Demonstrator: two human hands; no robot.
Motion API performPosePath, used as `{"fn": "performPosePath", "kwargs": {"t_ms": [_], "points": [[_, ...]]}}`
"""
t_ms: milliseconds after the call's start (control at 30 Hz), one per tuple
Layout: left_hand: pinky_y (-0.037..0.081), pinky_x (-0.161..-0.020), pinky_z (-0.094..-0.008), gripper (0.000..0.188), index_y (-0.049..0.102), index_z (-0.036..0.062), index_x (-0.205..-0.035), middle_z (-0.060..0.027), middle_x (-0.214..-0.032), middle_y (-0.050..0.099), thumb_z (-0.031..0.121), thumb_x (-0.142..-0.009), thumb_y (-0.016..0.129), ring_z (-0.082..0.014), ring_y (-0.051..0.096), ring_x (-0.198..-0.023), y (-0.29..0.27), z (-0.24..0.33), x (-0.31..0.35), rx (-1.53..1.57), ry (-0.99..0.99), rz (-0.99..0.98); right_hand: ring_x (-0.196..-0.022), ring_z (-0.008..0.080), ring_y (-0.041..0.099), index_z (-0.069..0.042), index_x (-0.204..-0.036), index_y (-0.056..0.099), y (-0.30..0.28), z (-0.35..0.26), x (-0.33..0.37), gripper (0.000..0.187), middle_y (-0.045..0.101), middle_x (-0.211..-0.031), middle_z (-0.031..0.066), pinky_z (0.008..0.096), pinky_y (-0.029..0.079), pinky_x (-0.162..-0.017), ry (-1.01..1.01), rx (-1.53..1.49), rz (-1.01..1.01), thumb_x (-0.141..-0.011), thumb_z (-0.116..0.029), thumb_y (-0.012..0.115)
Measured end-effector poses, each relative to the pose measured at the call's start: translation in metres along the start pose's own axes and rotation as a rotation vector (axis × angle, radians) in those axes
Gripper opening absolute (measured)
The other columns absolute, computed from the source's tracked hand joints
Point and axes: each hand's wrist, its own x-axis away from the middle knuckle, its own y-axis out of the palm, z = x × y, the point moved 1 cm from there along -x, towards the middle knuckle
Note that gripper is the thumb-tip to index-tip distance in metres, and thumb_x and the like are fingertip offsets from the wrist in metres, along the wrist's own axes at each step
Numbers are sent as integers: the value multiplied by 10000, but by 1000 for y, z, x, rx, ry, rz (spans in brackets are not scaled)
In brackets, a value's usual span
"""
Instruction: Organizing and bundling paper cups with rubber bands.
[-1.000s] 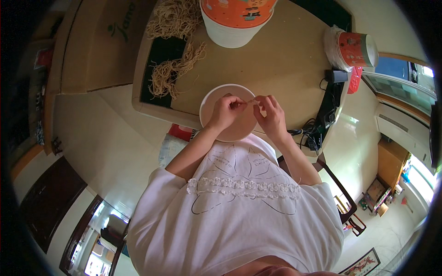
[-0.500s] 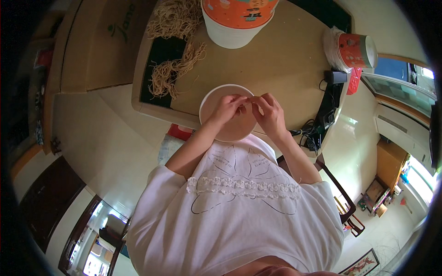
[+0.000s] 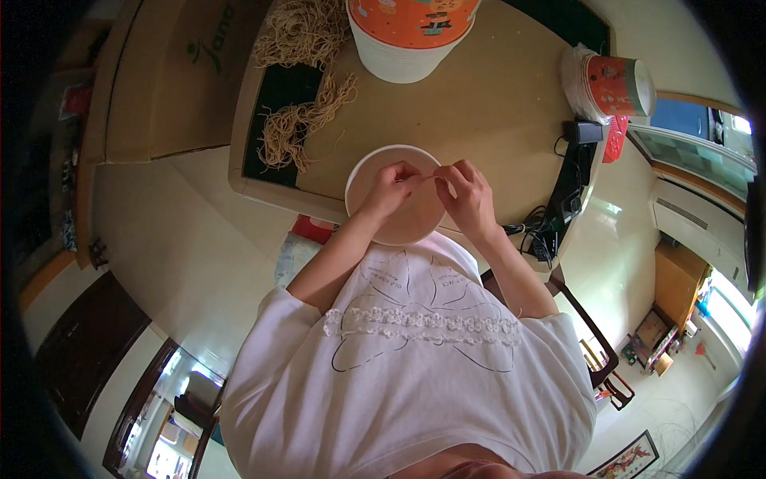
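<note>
A round white bowl (image 3: 361, 215) sits at the table's near edge against my shirt. Over its opening, both of my hands are closed in a pinch, fingertips facing each other. My left hand (image 3: 391, 190) and my right hand (image 3: 465, 195) are a small gap apart, and something thin and pale seems to span it, too small to name. To the left on the table lie two tangled bundles of beige string-like strands, a larger far bundle (image 3: 299, 36) and a smaller near bundle (image 3: 291, 128).
An orange-and-white stack of paper buckets (image 3: 411, 48) stands at the far middle of the table (image 3: 479, 120). More orange paper tubs (image 3: 614, 86) in clear plastic lie at the far right. Black cables and an adapter (image 3: 582, 132) line the right edge. A cardboard box (image 3: 179, 88) is at left.
My left hand's fingers have drawn slightly left and curled in, widening the gap between the fingertips. My right hand has barely moved.
</note>
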Motion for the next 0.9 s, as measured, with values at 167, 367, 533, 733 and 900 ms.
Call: {"fn": "performPosePath", "kwargs": {"t_ms": [167,367,533,733,900], "points": [[385,-512,-180,113,633,43,-926,6,-759,598,85,-821,631,-47,496,-595,4,5,3,-42,39,2,-723,277,556,-95,-893,593,2,3,1,179,549,-798,91,371,457,-647,8,-6,3,-731,-29,626],[343,-461,-167,120,628,67,-961,39,-737,573,113,-853,602,-22,450,-551,12,7,0,-193,227,-13,-739,272,585,-86,-886,626,2,2,1,153,563,-804,100,357,490,-646,57,-17,-10,-746,-24,632],[343,-461,-169,111,627,71,-939,40,-726,563,130,-845,621,-22,448,-554,13,6,-6,-173,151,-23,-715,247,592,-70,-902,623,3,3,3,162,561,-808,100,335,499,-616,78,-55,-19,-753,-5,623],[336,-458,-171,87,627,84,-909,47,-718,555,136,-839,626,-26,447,-553,12,2,-8,-150,134,-57,-703,209,607,-24,-899,601,2,6,3,135,602,-805,107,290,503,-615,203,-298,62,-769,12,615],[332,-475,-172,102,635,89,-931,48,-740,564,140,-843,619,-24,434,-560,14,4,-5,-119,155,-42,-660,173,602,-2,-891,589,5,12,2,76,620,-776,98,267,497,-634,260,-396,49,-818,-18,600]]}}
